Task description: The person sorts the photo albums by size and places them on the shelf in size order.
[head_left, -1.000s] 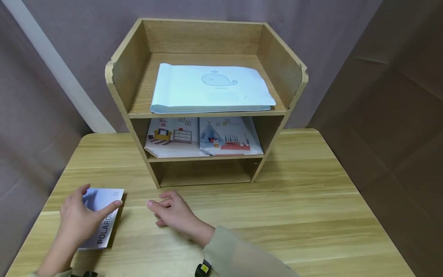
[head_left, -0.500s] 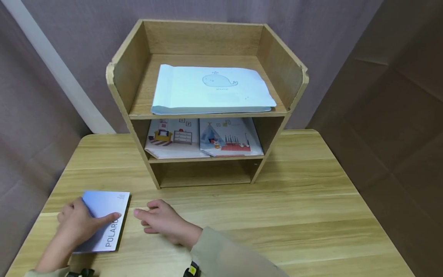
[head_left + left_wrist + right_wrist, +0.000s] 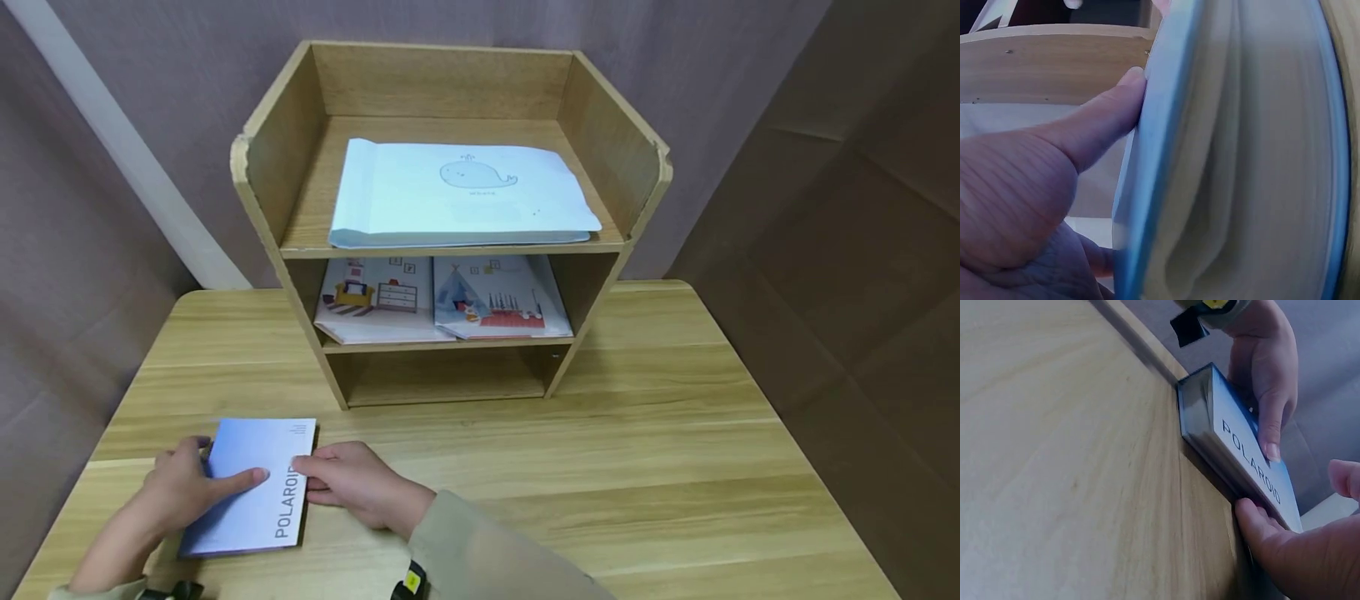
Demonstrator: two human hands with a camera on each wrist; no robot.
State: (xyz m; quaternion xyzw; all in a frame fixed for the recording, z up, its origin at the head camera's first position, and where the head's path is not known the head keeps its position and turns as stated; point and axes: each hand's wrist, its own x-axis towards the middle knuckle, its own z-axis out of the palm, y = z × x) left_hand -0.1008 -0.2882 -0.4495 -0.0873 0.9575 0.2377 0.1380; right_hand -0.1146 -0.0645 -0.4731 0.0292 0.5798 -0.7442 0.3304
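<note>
A thick book (image 3: 255, 487) with a blue-to-white cover lettered POLAROID lies on the table at the front left in the head view. My left hand (image 3: 176, 492) holds it from the left, thumb on the cover. Page edges (image 3: 1279, 156) face the left wrist camera. Along the book's right edge, my right hand (image 3: 356, 483) touches it with its fingers. The right wrist view shows the right thumb (image 3: 1344, 478) apart from the cover, while fingertips (image 3: 1247, 509) meet the book's lower edge.
A wooden shelf (image 3: 300, 158) stands at the back of the table (image 3: 637, 467). On its top tier lies a white whale-print book (image 3: 457, 196). The middle tier bears two illustrated books, a left one (image 3: 375, 312) and a right one (image 3: 498, 308). Curtain hangs behind.
The book has slid right across the table with my left hand, whose thumb has come down on the cover. My right hand has moved left to the book's right edge.
</note>
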